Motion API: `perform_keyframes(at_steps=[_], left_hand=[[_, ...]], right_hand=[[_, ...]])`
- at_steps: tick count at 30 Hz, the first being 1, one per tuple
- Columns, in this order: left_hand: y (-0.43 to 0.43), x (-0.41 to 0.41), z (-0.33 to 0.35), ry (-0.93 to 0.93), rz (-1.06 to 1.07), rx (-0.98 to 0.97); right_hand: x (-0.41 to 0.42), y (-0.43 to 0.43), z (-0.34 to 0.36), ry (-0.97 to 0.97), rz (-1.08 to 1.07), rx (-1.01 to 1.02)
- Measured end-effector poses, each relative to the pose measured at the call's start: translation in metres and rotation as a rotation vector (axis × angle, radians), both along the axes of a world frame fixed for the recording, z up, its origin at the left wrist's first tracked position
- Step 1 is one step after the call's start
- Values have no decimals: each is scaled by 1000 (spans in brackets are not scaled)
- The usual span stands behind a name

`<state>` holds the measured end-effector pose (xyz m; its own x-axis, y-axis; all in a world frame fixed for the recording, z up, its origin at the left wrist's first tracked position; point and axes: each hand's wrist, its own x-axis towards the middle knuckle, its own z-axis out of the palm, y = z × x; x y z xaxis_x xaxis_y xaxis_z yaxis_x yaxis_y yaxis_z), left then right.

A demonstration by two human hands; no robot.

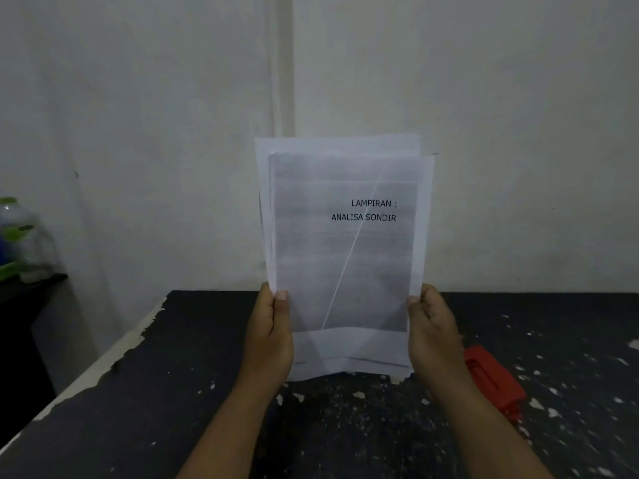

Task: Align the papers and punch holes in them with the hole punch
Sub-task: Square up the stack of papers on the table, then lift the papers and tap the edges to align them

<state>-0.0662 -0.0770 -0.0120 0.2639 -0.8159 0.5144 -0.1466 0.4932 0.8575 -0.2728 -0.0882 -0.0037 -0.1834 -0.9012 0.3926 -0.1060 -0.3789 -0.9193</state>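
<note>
A stack of white papers (344, 257) stands upright on its bottom edge on the black table (173, 392). The front sheet reads "LAMPIRAN : ANALISA SONDIR". The sheets are uneven, with edges offset at the top and both sides. My left hand (271, 337) grips the stack's lower left edge, thumb on the front. My right hand (432, 333) grips the lower right edge the same way. A red hole punch (492, 378) lies on the table just right of my right wrist, partly hidden by my forearm.
A white wall rises right behind the table. The tabletop is black with chipped paint and pale flecks; its left edge runs diagonally. At the far left, a clear bottle with a green cap (20, 236) stands on a dark lower surface.
</note>
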Motion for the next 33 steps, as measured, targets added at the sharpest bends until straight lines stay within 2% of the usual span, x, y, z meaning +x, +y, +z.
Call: perform_keyframes(at_steps=[10, 20, 27, 30, 33], left_hand=[[-9, 9, -9, 3, 15, 4], [-17, 9, 42, 39, 22, -100], [-14, 3, 59, -43, -15, -122], [-10, 1, 74, -119, 1, -202], [-4, -2, 91, -233, 53, -326]], right_hand=[[7, -23, 4, -35, 25, 30], [2, -15, 49, -34, 76, -72], [-9, -8, 66, -44, 66, -99], [-11, -3, 76, 42, 39, -192], [-15, 2, 87, 225, 11, -335]])
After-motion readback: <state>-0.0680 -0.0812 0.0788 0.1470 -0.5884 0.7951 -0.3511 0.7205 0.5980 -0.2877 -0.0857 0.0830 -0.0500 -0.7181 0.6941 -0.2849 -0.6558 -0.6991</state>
